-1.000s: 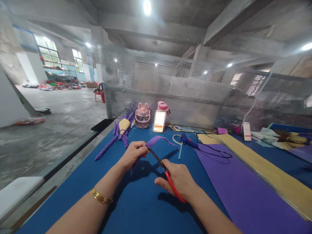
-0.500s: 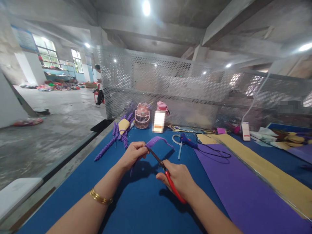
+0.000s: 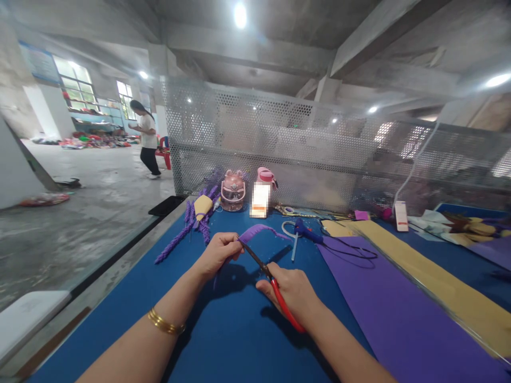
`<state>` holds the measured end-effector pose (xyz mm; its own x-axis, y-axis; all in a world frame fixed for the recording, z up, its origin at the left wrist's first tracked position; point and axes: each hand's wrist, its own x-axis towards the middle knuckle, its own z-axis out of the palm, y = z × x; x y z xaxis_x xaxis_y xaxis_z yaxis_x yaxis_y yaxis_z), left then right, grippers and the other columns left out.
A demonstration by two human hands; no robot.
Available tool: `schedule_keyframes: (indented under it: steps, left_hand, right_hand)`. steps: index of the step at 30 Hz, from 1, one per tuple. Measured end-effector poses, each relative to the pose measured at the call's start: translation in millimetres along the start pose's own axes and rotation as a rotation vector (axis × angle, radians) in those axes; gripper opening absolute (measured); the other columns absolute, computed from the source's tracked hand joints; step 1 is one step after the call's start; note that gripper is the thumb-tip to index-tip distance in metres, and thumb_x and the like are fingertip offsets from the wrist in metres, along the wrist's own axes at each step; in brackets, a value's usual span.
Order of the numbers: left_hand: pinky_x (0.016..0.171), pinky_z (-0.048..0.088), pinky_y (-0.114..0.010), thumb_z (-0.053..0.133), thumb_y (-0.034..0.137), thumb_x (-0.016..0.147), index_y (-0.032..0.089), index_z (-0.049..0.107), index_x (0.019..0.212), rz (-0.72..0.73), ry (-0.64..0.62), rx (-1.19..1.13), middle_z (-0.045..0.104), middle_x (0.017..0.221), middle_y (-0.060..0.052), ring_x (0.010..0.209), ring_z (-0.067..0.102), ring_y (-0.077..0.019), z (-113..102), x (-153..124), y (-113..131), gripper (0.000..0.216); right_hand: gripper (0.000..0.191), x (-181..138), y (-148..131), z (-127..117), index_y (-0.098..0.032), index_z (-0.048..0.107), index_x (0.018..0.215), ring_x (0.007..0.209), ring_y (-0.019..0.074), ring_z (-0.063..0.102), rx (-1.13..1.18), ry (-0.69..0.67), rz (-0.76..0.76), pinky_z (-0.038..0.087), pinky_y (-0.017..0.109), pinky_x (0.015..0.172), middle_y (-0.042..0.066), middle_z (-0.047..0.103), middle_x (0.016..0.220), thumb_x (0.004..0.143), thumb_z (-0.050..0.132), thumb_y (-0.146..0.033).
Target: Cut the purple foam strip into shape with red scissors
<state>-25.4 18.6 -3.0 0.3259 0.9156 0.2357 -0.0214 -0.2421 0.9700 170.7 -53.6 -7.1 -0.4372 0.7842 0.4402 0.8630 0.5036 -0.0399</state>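
Between its thumb and fingers, my left hand (image 3: 222,254) pinches a purple strip (image 3: 259,230), whose fringed part arches off to the right. The other end of the strip hangs below that hand. My right hand (image 3: 293,292) is wrapped round the red handles of a pair of scissors (image 3: 281,306). The dark blades point up and left, with their tips at the strip beside my left fingers. Whether the blades are parted is hard to make out. To the right lies a blue glue gun (image 3: 305,230) with a clear glue stick.
Purple braided stems with a yellow piece (image 3: 203,208) lie at the back left. A pink bottle (image 3: 233,191) and a phone (image 3: 260,201) stand near the mesh panel (image 3: 287,138). Purple sheet (image 3: 399,308) and yellow sheet (image 3: 439,271) cover the right side of the blue table (image 3: 223,340).
In the background at left, a person has walked leftward, out from behind the mesh panel. The strip's free end reaches slightly farther right. Both hands stay nearly in place.
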Motion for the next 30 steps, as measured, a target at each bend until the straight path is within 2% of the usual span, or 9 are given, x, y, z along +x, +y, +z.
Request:
schedule_keyframes:
  steps: [12,18,23,27,30]
  left_hand:
    - [0.041,0.018,-0.020,0.058,0.031,0.070,0.014,0.055,0.057,-0.015,-0.014,-0.005,0.049,0.044,0.004,0.040,0.031,-0.0053,-0.3,-0.3,1.9,0.021]
    - [0.042,0.018,-0.020,0.057,0.030,0.070,0.015,0.054,0.056,-0.005,-0.019,-0.008,0.048,0.044,0.005,0.040,0.031,-0.0056,0.9,-0.9,2.5,0.021]
    - [0.041,0.017,-0.020,0.056,0.030,0.069,0.015,0.054,0.056,-0.035,-0.014,0.023,0.047,0.042,0.005,0.038,0.029,-0.0050,3.3,-1.8,5.6,0.020]
    - [0.041,0.018,-0.020,0.057,0.029,0.069,0.015,0.055,0.056,-0.021,-0.009,0.004,0.047,0.042,0.005,0.039,0.031,-0.0051,4.9,-1.9,7.2,0.020]
    - [0.042,0.018,-0.020,0.057,0.029,0.070,0.015,0.055,0.056,-0.024,-0.009,0.005,0.047,0.042,0.005,0.039,0.030,-0.0051,5.2,-1.8,6.2,0.020]
  right_hand:
    - [0.068,-0.5,1.5,3.5,-0.018,0.055,0.082,0.052,0.0200,0.065,-0.011,0.009,-0.004,0.020,0.027,0.046,0.005,0.066,0.060,0.091,0.004,-0.062]
    - [0.049,-0.9,-0.8,2.8,-0.018,0.053,0.084,0.051,0.0190,0.063,-0.042,0.002,0.021,0.018,0.026,0.046,0.003,0.066,0.061,0.090,0.030,-0.061]
    - [0.048,-1.1,-5.8,-3.6,-0.017,0.052,0.089,0.055,0.0206,0.064,-0.009,-0.043,0.046,0.020,0.025,0.046,0.003,0.066,0.066,0.082,0.045,-0.064]
    - [0.049,-1.3,-4.9,-2.1,-0.017,0.052,0.092,0.056,0.0205,0.064,0.019,-0.050,0.034,0.022,0.025,0.047,0.002,0.066,0.065,0.083,0.043,-0.064]
    - [0.051,-1.6,-1.3,4.3,-0.017,0.053,0.089,0.053,0.0197,0.063,0.001,-0.025,0.017,0.021,0.025,0.046,0.003,0.066,0.063,0.089,0.029,-0.063]
